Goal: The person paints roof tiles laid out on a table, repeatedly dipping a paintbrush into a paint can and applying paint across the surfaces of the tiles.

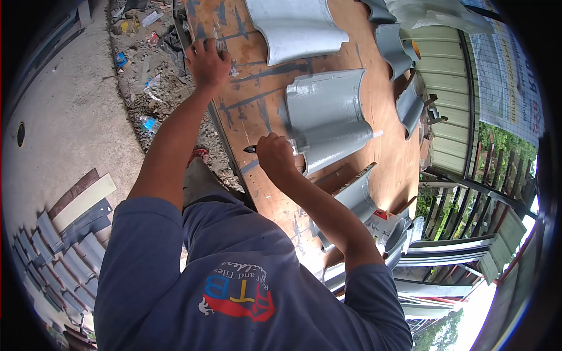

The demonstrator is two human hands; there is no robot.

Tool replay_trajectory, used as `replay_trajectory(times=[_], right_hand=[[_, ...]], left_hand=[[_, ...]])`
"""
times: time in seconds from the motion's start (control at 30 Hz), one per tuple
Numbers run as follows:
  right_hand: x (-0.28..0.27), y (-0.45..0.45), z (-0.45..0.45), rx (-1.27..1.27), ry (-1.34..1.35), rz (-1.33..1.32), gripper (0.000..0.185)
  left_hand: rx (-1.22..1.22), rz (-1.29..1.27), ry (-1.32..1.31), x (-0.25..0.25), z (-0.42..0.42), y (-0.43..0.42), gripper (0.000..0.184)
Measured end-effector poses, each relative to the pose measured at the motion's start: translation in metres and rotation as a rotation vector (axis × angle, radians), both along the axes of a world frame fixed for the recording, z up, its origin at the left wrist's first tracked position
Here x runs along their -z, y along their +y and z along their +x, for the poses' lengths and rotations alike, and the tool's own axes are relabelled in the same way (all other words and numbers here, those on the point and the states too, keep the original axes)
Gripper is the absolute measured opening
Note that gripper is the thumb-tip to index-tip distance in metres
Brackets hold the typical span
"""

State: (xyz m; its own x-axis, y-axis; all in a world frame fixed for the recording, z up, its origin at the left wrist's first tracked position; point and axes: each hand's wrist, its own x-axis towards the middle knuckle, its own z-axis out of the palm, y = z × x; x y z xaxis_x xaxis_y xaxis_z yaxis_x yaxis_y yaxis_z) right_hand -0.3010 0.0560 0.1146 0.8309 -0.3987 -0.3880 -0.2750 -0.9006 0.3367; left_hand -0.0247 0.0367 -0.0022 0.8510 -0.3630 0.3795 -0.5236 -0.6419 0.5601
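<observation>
1. Roof tile [328, 96], grey and glossy, is laid on the wooden tabletop [393, 155], just beyond the right hand [275, 157].
2. The right hand is closed around a brush [250, 149]; the dark handle end is seen jutting out on one side of the fist, and the blurred head is held at the tile's near side. Whether the bristles are pressed against the surface cannot be told.
3. The right forearm is stretched forward across the tabletop, with the elbow bent and the knuckles turned upward.
4. The left hand [209, 65] is set down by the tabletop's left edge, with the arm extended and the fingers bent and slightly spread. Whether anything is covered by the palm cannot be told.
5. Part of a lower tile [358, 196] is hidden by the right forearm; beside that tile a container with a red-and-white label [381, 227] is placed.
6. Above the glossy tile, a paler tile [298, 32] is laid, well apart from the brush. More tiles [391, 51] are lined up near the far edge.
7. The tabletop is streaked with grey marks. To its left, rubble [167, 96] is strewn with litter.
</observation>
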Motion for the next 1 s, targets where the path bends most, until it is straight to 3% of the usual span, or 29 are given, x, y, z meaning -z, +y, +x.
replay_trajectory(times=[0.23, 0.3, 0.4, 0.47, 0.6, 0.83, 1.0], right_hand=[[-0.047, 0.009, -0.03, 0.067, 0.031, 0.09, 0.01], [-0.066, 0.015, -0.042, 0.172, 0.03, 0.243, 0.011], [-0.085, 0.03, -0.046, 0.073, -0.067, 0.254, 0.008], [-0.079, 0.031, -0.048, -0.1, -0.293, 0.25, 0.014], [-0.048, 0.009, -0.051, -0.192, -0.423, 0.127, 0.015], [-0.053, 0.024, -0.07, 0.06, -0.226, 0.162, 0.013], [-0.058, 0.026, -0.07, -0.04, -0.404, 0.184, 0.017]], left_hand=[[-0.007, 0.038, 0.028, -0.001, -0.001, 0.0, 0.043], [-0.004, 0.021, 0.001, 0.002, 0.0, -0.001, 0.044], [-0.005, 0.028, -0.015, 0.003, 0.0, -0.002, 0.044], [0.004, 0.035, -0.007, 0.002, -0.001, -0.001, 0.045], [-0.011, 0.037, -0.026, 0.006, 0.001, -0.003, 0.045], [-0.004, 0.049, -0.019, 0.008, 0.002, -0.003, 0.047], [0.021, 0.049, 0.005, 0.006, 0.0, -0.002, 0.042]])
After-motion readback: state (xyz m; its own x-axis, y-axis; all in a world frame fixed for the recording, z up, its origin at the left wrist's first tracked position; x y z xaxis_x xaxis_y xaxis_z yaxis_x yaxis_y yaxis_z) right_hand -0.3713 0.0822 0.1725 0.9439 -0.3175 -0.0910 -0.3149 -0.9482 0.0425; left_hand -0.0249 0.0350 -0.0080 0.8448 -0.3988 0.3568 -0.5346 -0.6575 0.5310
